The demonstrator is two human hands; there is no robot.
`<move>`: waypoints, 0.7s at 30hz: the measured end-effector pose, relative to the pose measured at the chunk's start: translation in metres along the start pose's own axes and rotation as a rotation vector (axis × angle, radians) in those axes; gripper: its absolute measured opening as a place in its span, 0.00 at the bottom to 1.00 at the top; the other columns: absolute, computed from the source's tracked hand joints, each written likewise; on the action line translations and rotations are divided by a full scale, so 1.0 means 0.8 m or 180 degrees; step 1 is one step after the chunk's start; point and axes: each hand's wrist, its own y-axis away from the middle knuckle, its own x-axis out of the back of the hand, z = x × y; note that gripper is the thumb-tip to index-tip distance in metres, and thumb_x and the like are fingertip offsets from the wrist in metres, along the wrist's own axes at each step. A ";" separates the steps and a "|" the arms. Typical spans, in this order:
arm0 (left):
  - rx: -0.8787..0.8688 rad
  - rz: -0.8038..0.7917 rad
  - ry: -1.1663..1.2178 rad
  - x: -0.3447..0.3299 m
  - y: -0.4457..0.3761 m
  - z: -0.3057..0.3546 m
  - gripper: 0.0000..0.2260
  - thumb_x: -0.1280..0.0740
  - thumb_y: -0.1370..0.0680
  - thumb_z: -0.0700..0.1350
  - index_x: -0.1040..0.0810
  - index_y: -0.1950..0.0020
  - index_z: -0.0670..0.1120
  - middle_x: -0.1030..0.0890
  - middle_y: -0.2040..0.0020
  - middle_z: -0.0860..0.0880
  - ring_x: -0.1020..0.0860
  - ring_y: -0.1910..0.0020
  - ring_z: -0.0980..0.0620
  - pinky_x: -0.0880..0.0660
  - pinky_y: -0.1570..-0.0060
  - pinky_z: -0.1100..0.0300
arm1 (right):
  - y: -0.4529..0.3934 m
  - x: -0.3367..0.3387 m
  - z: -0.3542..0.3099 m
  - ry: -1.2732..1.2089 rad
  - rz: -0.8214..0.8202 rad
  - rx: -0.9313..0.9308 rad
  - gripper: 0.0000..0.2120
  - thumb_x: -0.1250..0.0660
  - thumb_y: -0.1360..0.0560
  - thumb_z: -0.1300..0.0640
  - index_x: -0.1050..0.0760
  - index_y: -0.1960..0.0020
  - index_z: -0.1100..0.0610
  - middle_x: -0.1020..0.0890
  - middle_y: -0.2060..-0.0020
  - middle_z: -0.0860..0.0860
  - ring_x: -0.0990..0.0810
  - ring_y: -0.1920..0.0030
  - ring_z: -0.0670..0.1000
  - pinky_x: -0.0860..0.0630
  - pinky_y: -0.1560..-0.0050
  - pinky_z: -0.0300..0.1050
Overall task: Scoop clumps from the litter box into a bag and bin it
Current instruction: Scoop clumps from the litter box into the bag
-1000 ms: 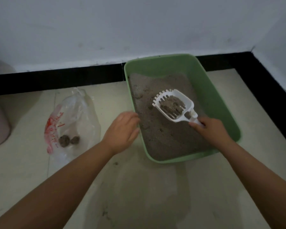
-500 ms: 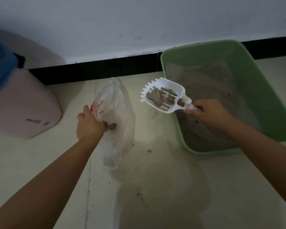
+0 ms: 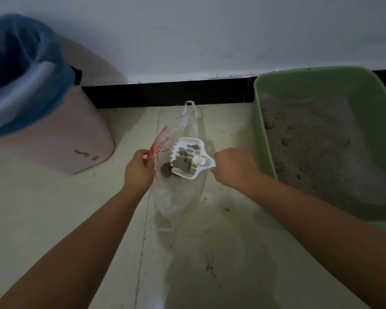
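Since half a second before, the white scoop [image 3: 188,160] had travelled from beside the litter box's near-left rim to a spot directly over the mouth of the clear plastic bag [image 3: 178,192], and the left hand [image 3: 138,170] had shifted its hold to the bag's red-printed edge. The right hand [image 3: 233,167] was clenched around the scoop's handle, with the slotted pan pointing away toward the wall and tilted over the opening. Grey clumps [image 3: 183,162] lay in the pan. The left hand pinched the bag's left edge between thumb and curled fingers, lifting it so the mouth stood open. One dark clump [image 3: 166,171] sat inside the bag, just left of the scoop's pan and below it. The bag lay on the pale tiled floor [image 3: 65,219], its white handle loop pointing toward the black skirting at the floor's far edge. The green litter box [image 3: 263,121] stood at the floor's right side, against the far edge, filled with grey litter [image 3: 316,148]. A pink bin [image 3: 60,139] lined with a blue bag [image 3: 20,63] stood at the far-left corner. Crumbs of litter speckled the floor near the bag.
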 end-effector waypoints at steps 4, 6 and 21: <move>-0.0100 0.0016 -0.0246 0.005 0.002 -0.003 0.15 0.43 0.19 0.42 0.31 0.35 0.38 0.23 0.42 0.35 0.24 0.44 0.38 0.26 0.47 0.50 | -0.002 0.001 -0.037 0.0770 0.0463 0.0360 0.11 0.41 0.26 0.67 0.24 0.48 0.60 0.23 0.60 0.52 0.25 0.55 0.53 0.34 0.55 0.45; -0.0055 0.0028 -0.0269 0.008 0.002 -0.006 0.14 0.44 0.19 0.41 0.31 0.36 0.37 0.24 0.42 0.35 0.25 0.44 0.37 0.27 0.48 0.51 | -0.004 0.002 -0.047 0.0969 0.0636 0.0496 0.12 0.42 0.26 0.68 0.24 0.47 0.62 0.21 0.52 0.56 0.25 0.47 0.56 0.32 0.47 0.47; -0.0458 0.0715 -0.1179 0.020 0.001 -0.013 0.21 0.39 0.27 0.33 0.31 0.34 0.37 0.29 0.38 0.36 0.31 0.40 0.37 0.33 0.43 0.48 | 0.011 0.019 -0.005 -0.0077 0.1494 0.0239 0.02 0.33 0.30 0.66 0.23 0.58 0.65 0.25 0.67 0.57 0.29 0.65 0.54 0.38 0.69 0.41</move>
